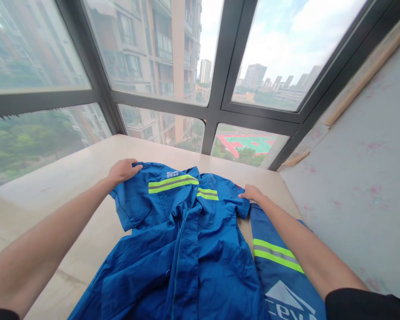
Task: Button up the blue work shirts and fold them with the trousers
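A blue short-sleeved work shirt [216,249] lies front side up on the window ledge, with yellow-green and grey reflective strips across its chest and creases down its button placket. My left hand [124,171] pinches the shirt at the shoulder on the left. At the opposite sleeve, near a small red mark, my right hand [252,194] has its fingers closed on the cloth. Below my right forearm lies a second blue garment [265,226] with a reflective strip and white lettering, partly hidden by the arm.
The pale ledge [76,173] runs up to large windows with dark grey frames [213,104]. A wall with faded floral paper [360,178] bounds the right side. Wooden trim [363,84] along it looks peeled. Outside stand tall buildings and a sports court.
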`<action>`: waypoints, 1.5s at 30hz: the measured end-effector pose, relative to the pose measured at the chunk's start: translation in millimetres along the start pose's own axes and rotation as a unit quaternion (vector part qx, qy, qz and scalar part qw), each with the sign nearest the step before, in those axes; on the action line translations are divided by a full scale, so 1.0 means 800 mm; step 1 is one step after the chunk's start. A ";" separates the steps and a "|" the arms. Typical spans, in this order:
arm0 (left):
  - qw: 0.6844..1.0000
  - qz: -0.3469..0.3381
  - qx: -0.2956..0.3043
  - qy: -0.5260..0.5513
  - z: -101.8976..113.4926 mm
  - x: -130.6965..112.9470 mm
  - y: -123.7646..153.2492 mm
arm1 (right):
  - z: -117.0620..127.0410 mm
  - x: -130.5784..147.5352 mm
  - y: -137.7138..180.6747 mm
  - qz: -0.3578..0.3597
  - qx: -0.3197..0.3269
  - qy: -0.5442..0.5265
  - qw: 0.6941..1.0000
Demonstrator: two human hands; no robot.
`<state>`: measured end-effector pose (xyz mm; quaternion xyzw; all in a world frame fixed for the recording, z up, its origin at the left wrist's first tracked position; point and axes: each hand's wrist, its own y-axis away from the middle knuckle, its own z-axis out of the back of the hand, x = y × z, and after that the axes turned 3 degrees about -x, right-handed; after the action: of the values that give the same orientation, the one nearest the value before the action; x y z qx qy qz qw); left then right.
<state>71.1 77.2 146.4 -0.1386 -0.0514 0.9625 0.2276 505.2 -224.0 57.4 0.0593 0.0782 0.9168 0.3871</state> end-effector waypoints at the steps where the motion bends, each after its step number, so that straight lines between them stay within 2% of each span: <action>1: 1.000 -0.007 0.020 0.002 -0.004 0.003 0.003 | -0.003 0.002 0.001 0.001 0.004 -0.007 1.000; 4: 0.994 -0.016 0.104 0.025 -0.008 0.014 0.013 | -0.001 0.006 0.003 0.000 0.013 -0.039 0.999; 7: 0.985 -0.003 0.167 0.036 0.003 0.030 0.018 | 0.024 0.003 0.001 -0.012 -0.014 -0.079 0.997; 9: 0.989 0.015 0.144 0.015 0.017 0.039 0.017 | 0.049 -0.004 -0.001 -0.030 -0.079 -0.104 0.991; 13: 0.994 0.089 0.024 -0.050 0.041 0.039 0.017 | 0.090 -0.011 -0.002 -0.085 -0.246 -0.121 0.958; 15: 0.992 0.097 -0.018 -0.072 0.044 0.026 0.021 | 0.096 -0.007 0.001 -0.087 -0.295 -0.131 0.943; 17: 0.991 0.069 -0.050 -0.103 0.039 0.008 0.027 | 0.093 0.000 0.004 -0.057 -0.309 -0.144 0.938; 19: 0.988 0.032 -0.067 -0.137 0.026 -0.012 0.035 | 0.086 0.006 0.007 -0.028 -0.298 -0.147 0.943; 22: 0.979 -0.028 -0.068 -0.188 -0.002 -0.037 0.047 | 0.072 0.016 0.014 -0.026 -0.267 -0.122 0.956; 25: 0.977 -0.086 -0.029 -0.193 -0.035 -0.060 0.066 | 0.054 0.030 0.029 0.014 -0.237 -0.103 0.966; 29: 0.989 -0.045 0.082 -0.118 -0.076 -0.091 0.103 | 0.013 0.061 0.074 0.161 -0.156 -0.103 0.969; 31: 0.991 -0.041 0.099 -0.083 -0.091 -0.106 0.124 | -0.013 0.080 0.108 0.235 -0.116 -0.111 0.959; 32: 0.991 -0.042 0.103 -0.073 -0.097 -0.114 0.135 | -0.026 0.089 0.126 0.290 -0.100 -0.128 0.943; 33: 0.992 -0.044 0.103 -0.063 -0.101 -0.121 0.145 | -0.038 0.097 0.143 0.329 -0.088 -0.143 0.929; 35: 0.994 -0.051 0.085 -0.041 -0.106 -0.136 0.168 | -0.059 0.111 0.173 0.361 -0.071 -0.144 0.919; 38: 0.998 -0.063 0.026 0.004 -0.105 -0.155 0.207 | -0.078 0.120 0.198 0.358 -0.039 -0.112 0.926; 40: 0.998 -0.062 0.007 0.026 -0.102 -0.162 0.236 | -0.085 0.115 0.199 0.351 -0.022 -0.087 0.932; 45: 0.997 -0.034 0.044 0.053 -0.094 -0.150 0.308 | -0.088 0.090 0.172 0.338 0.008 -0.053 0.940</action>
<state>91.8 -193.7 63.5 -0.1773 -0.0015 0.9469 0.2682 347.2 -274.0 17.7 0.1338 0.0401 0.9885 0.0580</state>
